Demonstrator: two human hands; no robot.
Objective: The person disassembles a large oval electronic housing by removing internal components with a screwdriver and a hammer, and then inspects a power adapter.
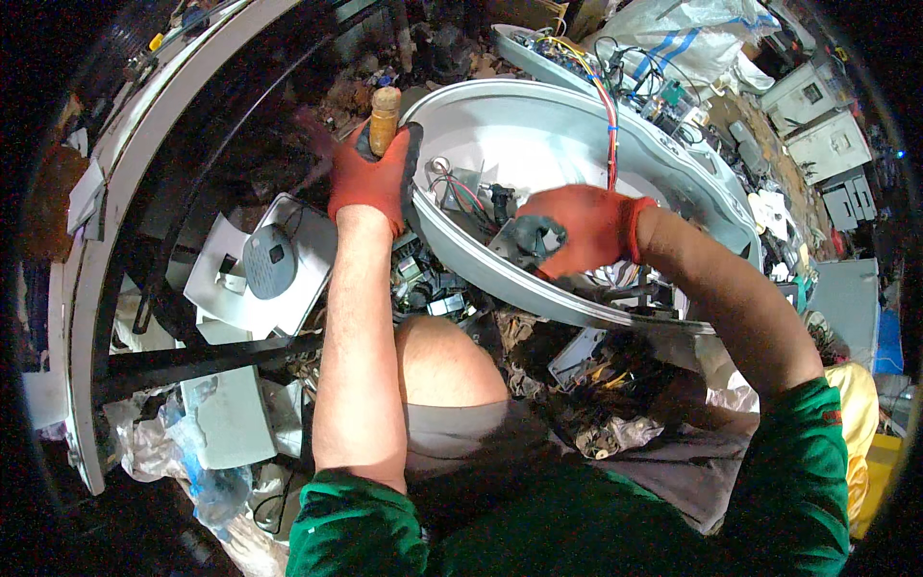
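Note:
My left hand, in a red glove with dark patches, is closed around a worn wooden tool handle beside the left rim of a large grey-white plastic housing. The handle's round end points up; the tool's other end is hidden by the hand. My right hand, in a matching glove, reaches into the housing from the right with curled fingers. Something grey and round shows at its fingers, too unclear to name. Near it in the housing lie a small black part and thin wires.
A bundle of coloured wires hangs over the housing's far rim. Scrap electronics crowd its near left side. A white casing with a grey oval device lies at left. White woven sacks are at the back; a dark bar crosses at left.

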